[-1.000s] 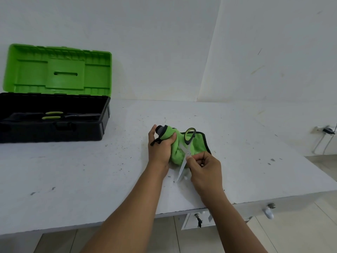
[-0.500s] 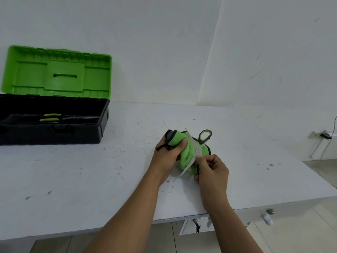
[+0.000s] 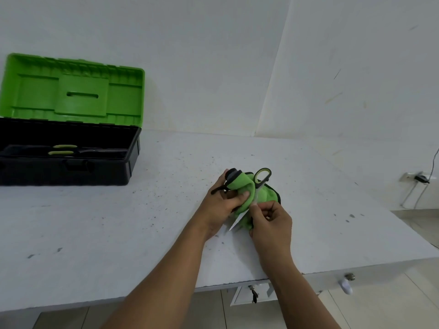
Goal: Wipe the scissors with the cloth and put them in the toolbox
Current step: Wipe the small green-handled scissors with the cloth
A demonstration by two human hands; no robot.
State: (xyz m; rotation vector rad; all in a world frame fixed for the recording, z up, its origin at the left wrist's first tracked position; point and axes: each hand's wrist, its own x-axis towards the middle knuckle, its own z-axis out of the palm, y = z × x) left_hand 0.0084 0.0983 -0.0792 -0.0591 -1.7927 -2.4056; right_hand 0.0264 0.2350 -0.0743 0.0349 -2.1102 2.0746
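Observation:
A green cloth (image 3: 244,191) with a black edge is bunched at the middle of the white table (image 3: 118,222). My left hand (image 3: 221,203) grips the cloth and folds it round the scissors (image 3: 260,180). The scissors have a grey and green handle loop pointing away from me, and their silver blade tip sticks out below the cloth. My right hand (image 3: 270,222) pinches the blade near its middle. The black toolbox (image 3: 128,162) stands open at the far left, its green lid (image 3: 71,91) upright.
Inside the toolbox lies a tool with yellow-green grips (image 3: 61,149). The table's front edge runs just under my forearms, with a drawer lock (image 3: 254,293) below it. A wall socket with a plug and cable (image 3: 420,179) sits at the right.
Both hands, the cloth and the scissors have shifted slightly right in view. The scissors' handle loop now sticks out further above the cloth, and the blade is tilted more.

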